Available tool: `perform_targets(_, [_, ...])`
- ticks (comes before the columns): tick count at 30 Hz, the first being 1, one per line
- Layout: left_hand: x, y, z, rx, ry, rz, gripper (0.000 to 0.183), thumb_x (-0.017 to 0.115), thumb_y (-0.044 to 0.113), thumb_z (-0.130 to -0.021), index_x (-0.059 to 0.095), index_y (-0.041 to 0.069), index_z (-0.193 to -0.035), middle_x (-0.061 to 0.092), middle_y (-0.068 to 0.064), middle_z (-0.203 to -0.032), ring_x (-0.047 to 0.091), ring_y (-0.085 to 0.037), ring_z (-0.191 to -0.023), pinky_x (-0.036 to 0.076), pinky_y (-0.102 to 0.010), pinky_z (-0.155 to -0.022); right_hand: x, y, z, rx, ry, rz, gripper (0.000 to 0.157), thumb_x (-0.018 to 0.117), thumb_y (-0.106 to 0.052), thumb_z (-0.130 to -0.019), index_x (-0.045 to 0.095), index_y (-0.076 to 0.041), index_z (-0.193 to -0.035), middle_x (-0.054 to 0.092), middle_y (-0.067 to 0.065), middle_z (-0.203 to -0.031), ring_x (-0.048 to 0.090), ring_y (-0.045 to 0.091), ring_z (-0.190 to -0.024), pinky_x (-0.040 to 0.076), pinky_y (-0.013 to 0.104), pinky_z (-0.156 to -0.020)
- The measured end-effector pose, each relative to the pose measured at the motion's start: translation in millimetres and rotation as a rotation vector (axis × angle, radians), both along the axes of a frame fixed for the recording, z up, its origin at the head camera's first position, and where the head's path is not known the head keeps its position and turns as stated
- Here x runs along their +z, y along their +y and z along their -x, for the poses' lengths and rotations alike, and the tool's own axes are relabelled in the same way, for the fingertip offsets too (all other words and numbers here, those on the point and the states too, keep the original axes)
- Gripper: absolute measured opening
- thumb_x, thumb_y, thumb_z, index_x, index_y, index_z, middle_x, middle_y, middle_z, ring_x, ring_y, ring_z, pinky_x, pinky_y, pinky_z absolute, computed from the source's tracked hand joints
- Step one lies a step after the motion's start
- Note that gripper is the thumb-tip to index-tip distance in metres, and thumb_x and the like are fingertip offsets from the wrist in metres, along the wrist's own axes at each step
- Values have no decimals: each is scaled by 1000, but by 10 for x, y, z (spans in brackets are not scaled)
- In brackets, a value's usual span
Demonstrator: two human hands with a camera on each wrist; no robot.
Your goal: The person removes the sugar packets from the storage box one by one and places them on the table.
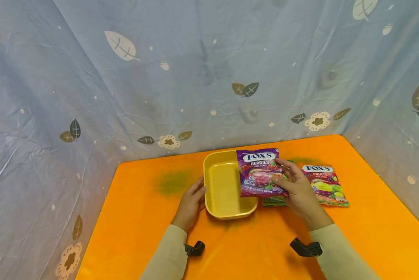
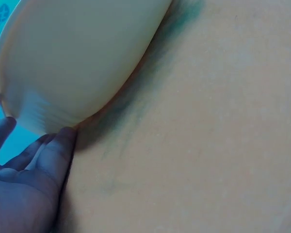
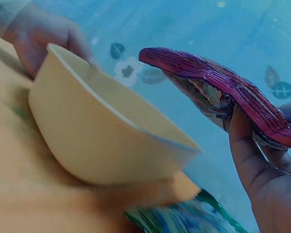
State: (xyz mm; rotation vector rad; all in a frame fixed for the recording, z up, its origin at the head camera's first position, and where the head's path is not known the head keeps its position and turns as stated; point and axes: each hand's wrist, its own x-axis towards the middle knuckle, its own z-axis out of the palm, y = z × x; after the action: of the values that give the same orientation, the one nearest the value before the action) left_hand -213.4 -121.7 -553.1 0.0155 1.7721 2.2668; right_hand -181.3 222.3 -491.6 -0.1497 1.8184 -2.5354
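Observation:
A yellow plastic basin [image 1: 224, 190] rests on the orange table, its inside bare where it shows. My left hand [image 1: 190, 204] touches the basin's left side, fingers fairly straight; in the left wrist view the fingertips [image 2: 63, 136] meet its outer wall. With thumb and fingers, my right hand [image 1: 297, 190] pinches a purple Fox's Berries candy bag [image 1: 260, 171] by its right side. That bag is held up over the basin's right rim, and it appears edge-on [image 3: 218, 87] in the right wrist view. Behind it lies a green candy bag [image 1: 274, 201], mostly hidden.
A Fox's Fruits candy bag [image 1: 326, 184] lies on the table right of my right hand. Light blue patterned curtains [image 1: 195, 77] stand along the back and both sides of the orange table [image 1: 136, 217]. A dark device [image 1: 195, 249] is strapped to each wrist.

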Motion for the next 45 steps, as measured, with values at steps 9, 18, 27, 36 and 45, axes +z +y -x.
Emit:
perform_targets(9, [5,1,-5,1,0,2,60,59,22,-115,38,16,-171,42,-17,-168,58,-32,-140,55,-41,-107,-63,357,-190,-43,23,8,59,60,4,-110,45,-13,-165,40,5,-158,59,17,-128,60,33,-96])
perform_targets(18, [45,17,-18,3,6,7,59,59,23,-115,39,17,-171,43,-16,-168,59,-32,-139,55,-41,-107,-188,564,-391,-56,26,-76,59,60,5,-110,44,-13,-165,31,9,-165,56,9,-130,59,29,-97])
perform_targets(27, [49,31,-12,3,2,2,58,58,21,-116,39,17,-171,42,-15,-169,59,-33,-140,55,-41,-107,-351,717,-655,-39,-1,-150,59,57,5,-111,42,-14,-165,27,2,-171,34,4,-151,56,22,-99])
perform_targets(36, [27,21,0,0,2,-10,58,58,21,-116,39,17,-171,43,-14,-169,58,-32,-140,55,-41,-107,-575,833,-944,-47,-121,-311,58,59,-2,-112,41,-17,-166,23,3,-172,-3,38,-164,49,10,-98])
perform_targets(45, [10,8,-17,6,-1,-8,57,57,22,-116,40,18,-171,45,-14,-167,61,-31,-138,56,-40,-105,-705,816,-1088,12,-189,-348,56,59,-6,-113,37,-8,-164,12,18,-176,-3,48,-161,50,13,-98])
